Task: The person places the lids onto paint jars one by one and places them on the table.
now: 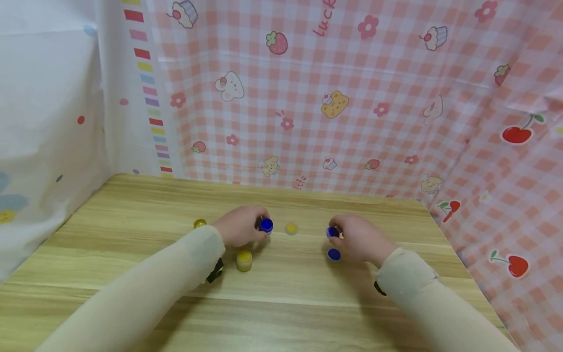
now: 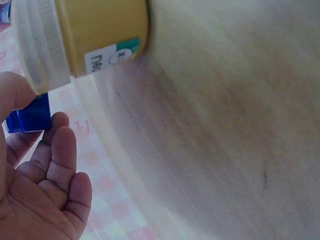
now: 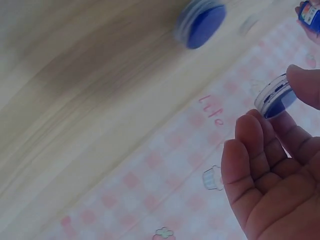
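My left hand (image 1: 241,226) grips a small blue paint jar (image 1: 266,225) between thumb and fingers; its blue top faces the head camera. To the right, my right hand (image 1: 361,237) pinches a clear round lid (image 3: 276,96) stained blue inside, with the thumb on one side and fingertips on the other. Close below that hand a second blue-stained lid (image 1: 334,254) lies on the table. Just nearer than my left hand stands a yellow paint jar (image 1: 244,261) with a whitish lid on, its label showing in the left wrist view.
Behind my left wrist is another yellow jar (image 1: 200,223), partly hidden by the sleeve. Between the hands lies a yellow-stained lid (image 1: 291,229). The wooden table (image 1: 272,318) meets a pink checked cloth (image 1: 299,142) at the back and right, and a whitish one at left.
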Tool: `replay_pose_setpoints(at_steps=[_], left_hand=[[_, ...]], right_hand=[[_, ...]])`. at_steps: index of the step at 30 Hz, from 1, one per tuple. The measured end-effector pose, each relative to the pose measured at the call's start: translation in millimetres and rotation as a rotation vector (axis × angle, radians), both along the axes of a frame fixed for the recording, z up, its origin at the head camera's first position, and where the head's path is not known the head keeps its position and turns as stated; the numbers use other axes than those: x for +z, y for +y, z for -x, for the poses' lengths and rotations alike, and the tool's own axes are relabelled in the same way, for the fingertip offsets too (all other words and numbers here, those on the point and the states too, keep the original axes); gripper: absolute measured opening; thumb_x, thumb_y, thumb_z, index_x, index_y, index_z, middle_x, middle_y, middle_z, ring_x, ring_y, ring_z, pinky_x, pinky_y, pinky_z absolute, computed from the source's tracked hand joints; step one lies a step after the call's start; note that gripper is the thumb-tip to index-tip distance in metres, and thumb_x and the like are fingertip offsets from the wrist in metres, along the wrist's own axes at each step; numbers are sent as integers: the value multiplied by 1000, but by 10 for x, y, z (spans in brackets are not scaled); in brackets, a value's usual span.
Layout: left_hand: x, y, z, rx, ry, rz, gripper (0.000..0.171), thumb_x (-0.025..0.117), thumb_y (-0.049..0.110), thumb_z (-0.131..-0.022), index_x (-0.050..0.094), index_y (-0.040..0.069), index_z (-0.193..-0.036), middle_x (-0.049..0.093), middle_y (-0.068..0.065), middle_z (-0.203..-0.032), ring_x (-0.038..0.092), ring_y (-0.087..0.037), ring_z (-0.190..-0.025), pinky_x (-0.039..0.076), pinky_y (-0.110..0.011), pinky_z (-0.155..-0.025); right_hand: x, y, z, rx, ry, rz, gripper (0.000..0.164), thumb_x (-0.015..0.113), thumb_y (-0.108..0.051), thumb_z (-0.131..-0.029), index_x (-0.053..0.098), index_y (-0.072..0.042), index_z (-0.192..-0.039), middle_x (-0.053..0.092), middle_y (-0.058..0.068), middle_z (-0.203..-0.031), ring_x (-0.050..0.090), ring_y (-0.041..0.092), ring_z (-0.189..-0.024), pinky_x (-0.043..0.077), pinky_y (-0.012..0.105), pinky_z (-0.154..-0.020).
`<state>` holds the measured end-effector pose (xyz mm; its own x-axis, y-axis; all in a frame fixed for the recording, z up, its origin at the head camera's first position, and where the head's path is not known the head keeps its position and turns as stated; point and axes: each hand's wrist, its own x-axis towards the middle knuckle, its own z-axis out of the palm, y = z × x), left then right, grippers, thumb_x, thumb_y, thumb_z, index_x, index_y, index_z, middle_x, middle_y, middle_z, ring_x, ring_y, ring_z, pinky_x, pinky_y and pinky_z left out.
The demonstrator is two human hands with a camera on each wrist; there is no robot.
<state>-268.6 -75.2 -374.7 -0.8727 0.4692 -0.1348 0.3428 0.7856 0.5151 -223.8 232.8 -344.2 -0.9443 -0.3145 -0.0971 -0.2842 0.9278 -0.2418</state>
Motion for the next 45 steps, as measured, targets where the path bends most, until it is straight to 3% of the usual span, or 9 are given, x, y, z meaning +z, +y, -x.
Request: replay_pose_setpoints(at_steps=[7,16,25,33,45], left_hand=[[21,-7,-25,-4,-5,-37,29,77,29,-97,68,21,-123,70,4,-104,65,-15,-92,56,-39,-91],[-23,-9,-31,-24,47,-47,25,77,30,-97,69,21,-118,71,7,-101,64,-14,-89,54,-38,-90],[-35,2,-55,-45,74,-64,26,77,31,-96,70,20,-118,70,8,-100,64,-12,-88,54,-36,-88],[-39,40,-88,-93,123,-87,25,79,30,-94,71,18,-114,70,8,-100,63,-11,-90,55,-36,-91],[-44,102,-132,-155,182,-92,19,80,28,-93,73,16,-105,67,7,-95,60,-11,-85,53,-35,-84]], right_hand=[[22,-121,-34,15,40,56,25,73,-24,-100,69,-10,-120,70,3,-106,64,18,-95,57,44,-90],[12,-262,-76,20,25,137,24,73,-27,-101,71,-11,-120,71,2,-110,66,20,-103,57,44,-92],[-66,-421,-67,17,45,179,25,72,-24,-101,69,-11,-123,70,1,-108,64,16,-97,57,39,-88],[-92,-529,-90,54,86,233,26,73,-23,-100,69,-10,-123,71,1,-108,66,14,-95,58,36,-86],[-118,-630,-86,100,106,285,23,74,-19,-100,70,-9,-119,71,1,-106,66,13,-91,59,34,-81]])
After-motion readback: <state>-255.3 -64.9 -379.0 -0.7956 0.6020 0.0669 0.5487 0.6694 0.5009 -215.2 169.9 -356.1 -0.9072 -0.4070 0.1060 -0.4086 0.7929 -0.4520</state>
